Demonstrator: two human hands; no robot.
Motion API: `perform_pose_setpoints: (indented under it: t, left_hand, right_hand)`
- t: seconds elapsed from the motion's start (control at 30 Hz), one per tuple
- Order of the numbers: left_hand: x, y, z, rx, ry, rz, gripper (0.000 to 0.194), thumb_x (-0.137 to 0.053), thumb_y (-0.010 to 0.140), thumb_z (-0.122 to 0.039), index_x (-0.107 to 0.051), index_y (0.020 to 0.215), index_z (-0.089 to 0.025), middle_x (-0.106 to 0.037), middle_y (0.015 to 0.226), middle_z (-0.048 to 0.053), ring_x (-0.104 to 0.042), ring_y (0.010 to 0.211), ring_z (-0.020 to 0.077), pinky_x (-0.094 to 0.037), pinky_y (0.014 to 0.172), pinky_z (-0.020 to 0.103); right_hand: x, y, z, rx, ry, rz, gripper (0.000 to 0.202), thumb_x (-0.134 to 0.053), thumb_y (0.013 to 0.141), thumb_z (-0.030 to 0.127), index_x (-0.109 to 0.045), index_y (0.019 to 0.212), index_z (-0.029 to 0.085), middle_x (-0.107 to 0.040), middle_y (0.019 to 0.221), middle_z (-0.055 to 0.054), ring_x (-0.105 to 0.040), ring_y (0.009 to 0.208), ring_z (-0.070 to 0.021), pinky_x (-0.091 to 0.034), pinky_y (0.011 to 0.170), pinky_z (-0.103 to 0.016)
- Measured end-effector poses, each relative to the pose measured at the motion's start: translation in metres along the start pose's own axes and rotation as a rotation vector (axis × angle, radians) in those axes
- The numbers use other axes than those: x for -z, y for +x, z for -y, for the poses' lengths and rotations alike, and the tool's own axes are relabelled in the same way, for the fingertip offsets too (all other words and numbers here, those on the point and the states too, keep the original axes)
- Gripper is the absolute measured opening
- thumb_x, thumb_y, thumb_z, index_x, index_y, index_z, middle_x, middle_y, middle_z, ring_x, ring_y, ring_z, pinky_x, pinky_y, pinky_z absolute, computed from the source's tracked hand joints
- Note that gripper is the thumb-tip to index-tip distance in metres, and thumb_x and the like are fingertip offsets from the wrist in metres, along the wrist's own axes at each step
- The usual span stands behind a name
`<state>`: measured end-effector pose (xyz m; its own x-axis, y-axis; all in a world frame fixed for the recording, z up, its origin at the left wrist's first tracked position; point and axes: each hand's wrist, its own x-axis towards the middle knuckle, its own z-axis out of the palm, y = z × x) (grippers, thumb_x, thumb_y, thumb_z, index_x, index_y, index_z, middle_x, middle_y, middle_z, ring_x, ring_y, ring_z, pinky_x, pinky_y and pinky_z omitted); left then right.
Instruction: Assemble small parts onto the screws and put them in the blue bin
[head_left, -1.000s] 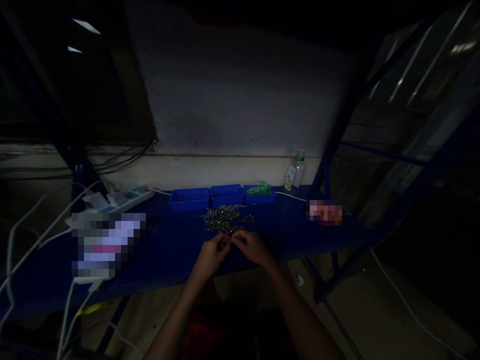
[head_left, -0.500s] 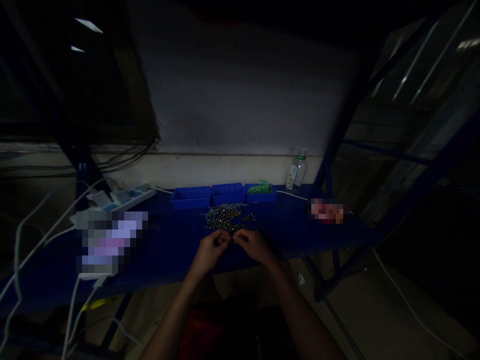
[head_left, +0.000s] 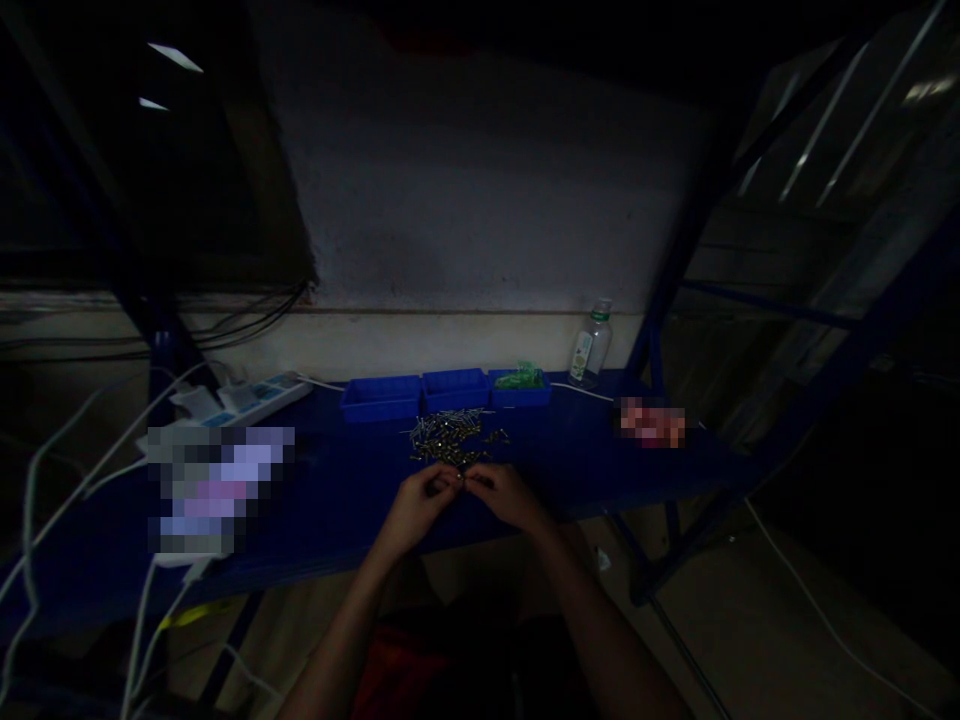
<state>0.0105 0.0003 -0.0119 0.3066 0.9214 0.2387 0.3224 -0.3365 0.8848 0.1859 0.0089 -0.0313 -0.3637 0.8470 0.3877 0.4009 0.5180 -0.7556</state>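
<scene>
My left hand (head_left: 421, 500) and my right hand (head_left: 506, 492) are close together over the front of the blue table, fingertips almost touching. Thumb and fingers of each are pinched at a small shiny metal part (head_left: 460, 477) between them. Its exact kind is too small and dark to make out. Just beyond my fingers lies a loose pile of small metal pieces (head_left: 448, 436). Thin silvery screw-like pins are at its back, and stubby brass-coloured pieces lie nearer to me. A few of the pieces are scattered to the right.
Three blue bins (head_left: 381, 398) line the back of the table (head_left: 570, 455); green plastic fills the right one. A clear bottle (head_left: 590, 348) stands at the back right. On the left are a white power strip (head_left: 259, 398), cables and a blurred-out object (head_left: 225, 490); another blurred-out item (head_left: 651, 423) lies right.
Both hands stay pinched together in nearly the same place. A thin bright line showed between the fingertips before; now a small shiny spot shows there. The view has shifted slightly.
</scene>
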Motion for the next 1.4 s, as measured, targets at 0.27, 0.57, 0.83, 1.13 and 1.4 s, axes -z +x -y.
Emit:
perform_pose_setpoints:
  t: [0.27,0.57,0.83,1.13,1.4]
  left_hand:
    - [-0.0003,0.0018,0.0025,-0.061,0.045,-0.076,0.014,-0.055,0.076,-0.028,-0.059,0.082,-0.016,-0.064,0.082,0.003,-0.059,0.08,0.0165,-0.044,0.073,0.025]
    - [-0.0025,0.0012,0.002,-0.017,0.114,0.007,0.023,-0.057,0.077,-0.035,-0.066,0.082,-0.015,-0.065,0.074,0.002,-0.058,0.069,0.0155,-0.043,0.063,0.022]
    - [-0.0002,-0.0009,-0.0048,0.005,0.117,-0.012,0.025,-0.052,0.08,-0.034,-0.069,0.088,-0.017,-0.07,0.08,0.002,-0.062,0.073,0.0172,-0.044,0.066,0.023]
    - [0.0007,-0.0008,-0.0012,0.015,0.095,-0.069,0.025,-0.053,0.078,-0.034,-0.068,0.086,-0.016,-0.069,0.078,0.002,-0.062,0.073,0.0176,-0.045,0.065,0.023]
    - [0.0005,-0.0017,-0.0058,0.003,0.082,-0.053,0.024,-0.053,0.078,-0.033,-0.068,0.086,-0.017,-0.07,0.082,0.003,-0.063,0.076,0.0188,-0.047,0.069,0.025]
  right_hand:
    - [0.0002,0.0001,0.0038,-0.037,0.043,-0.036,0.021,-0.048,0.086,0.033,-0.063,0.087,0.019,-0.067,0.083,0.0,-0.061,0.076,-0.0129,-0.041,0.068,-0.021]
    - [-0.001,0.0003,0.0007,-0.049,0.001,-0.02,0.022,-0.049,0.085,0.034,-0.064,0.079,0.018,-0.066,0.075,0.001,-0.059,0.068,-0.0115,-0.04,0.063,-0.02]
    - [-0.0002,0.0002,0.0003,-0.046,0.059,-0.094,0.022,-0.051,0.084,0.035,-0.063,0.082,0.017,-0.066,0.078,-0.001,-0.061,0.073,-0.0128,-0.042,0.066,-0.021]
    - [-0.0032,0.0003,-0.0024,-0.051,0.089,-0.036,0.019,-0.051,0.083,0.031,-0.063,0.091,0.019,-0.068,0.085,-0.002,-0.063,0.077,-0.0138,-0.045,0.068,-0.023]
    - [-0.0029,0.0003,0.0004,-0.066,0.039,0.009,0.012,-0.057,0.079,0.027,-0.064,0.086,0.019,-0.068,0.083,-0.001,-0.062,0.075,-0.0131,-0.046,0.067,-0.023]
